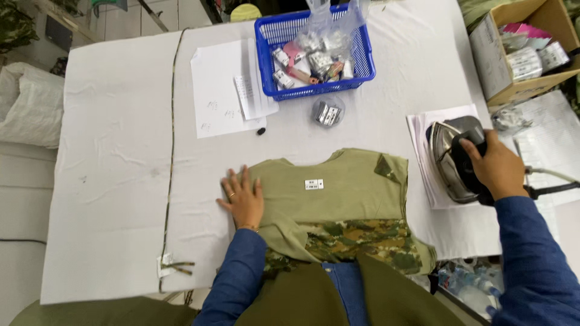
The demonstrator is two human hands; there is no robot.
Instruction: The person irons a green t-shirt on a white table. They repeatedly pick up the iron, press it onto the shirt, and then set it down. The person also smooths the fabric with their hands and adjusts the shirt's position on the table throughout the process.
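The widest open stretch of the table (pixel 115 181) lay on the left, bare cloth crossed only by a thin strap (pixel 172 151) running front to back. Behind the shirt (pixel 338 193), a narrow lane stayed free between its collar and the blue basket (pixel 314 51), though loose papers (pixel 226 87), a small black knob (pixel 261 130) and a little packet (pixel 328 112) crowded it. On the right, the iron (pixel 456 157) and a cardboard box (pixel 519 54) blocked passage.
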